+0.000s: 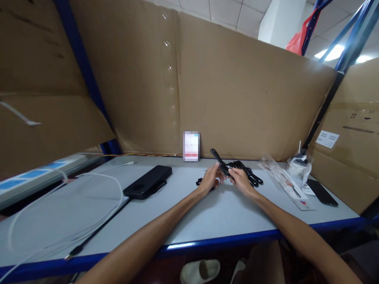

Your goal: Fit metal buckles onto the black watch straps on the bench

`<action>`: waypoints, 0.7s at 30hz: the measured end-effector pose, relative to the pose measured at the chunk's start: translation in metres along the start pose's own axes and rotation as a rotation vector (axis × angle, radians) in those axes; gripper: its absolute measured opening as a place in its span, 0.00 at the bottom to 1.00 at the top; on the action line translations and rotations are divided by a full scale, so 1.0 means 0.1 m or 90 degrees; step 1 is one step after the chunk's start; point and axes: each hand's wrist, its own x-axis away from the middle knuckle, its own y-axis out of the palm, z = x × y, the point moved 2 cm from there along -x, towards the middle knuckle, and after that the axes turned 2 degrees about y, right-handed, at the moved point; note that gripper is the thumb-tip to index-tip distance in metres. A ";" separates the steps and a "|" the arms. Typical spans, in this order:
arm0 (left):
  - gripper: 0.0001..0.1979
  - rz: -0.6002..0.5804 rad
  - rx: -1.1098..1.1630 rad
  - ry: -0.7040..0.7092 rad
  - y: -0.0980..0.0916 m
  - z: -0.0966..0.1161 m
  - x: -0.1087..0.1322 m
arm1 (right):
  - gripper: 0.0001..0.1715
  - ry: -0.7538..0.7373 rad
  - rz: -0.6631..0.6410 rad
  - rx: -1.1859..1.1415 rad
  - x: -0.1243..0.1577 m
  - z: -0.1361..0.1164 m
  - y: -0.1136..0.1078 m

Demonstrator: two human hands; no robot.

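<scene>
Gripping a black-handled tool [216, 156] here, left hand [210, 178] and right hand [241, 180] both closed on it, handle poking up past the left fingers. More black-handled tools [250, 172] lie on the table [189, 221] just behind the right hand, and a black phone [322, 192] sits well right of it.

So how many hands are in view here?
2. The left hand and the right hand are close together over the table, both at a black tool. No other hand shows.
</scene>
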 end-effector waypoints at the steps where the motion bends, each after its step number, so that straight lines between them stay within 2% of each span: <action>1: 0.33 -0.005 0.012 -0.002 0.01 0.01 0.01 | 0.27 0.011 -0.005 -0.018 0.01 -0.01 0.00; 9: 0.31 -0.019 -0.018 0.024 0.00 0.04 0.02 | 0.28 0.017 -0.026 -0.047 0.07 -0.08 0.00; 17: 0.26 0.040 -0.080 0.018 -0.03 -0.03 -0.03 | 0.27 0.010 -0.030 -0.006 0.05 -0.05 0.01; 21: 0.25 0.046 -0.086 0.021 -0.03 -0.05 -0.05 | 0.27 0.006 -0.032 -0.003 0.04 -0.01 0.01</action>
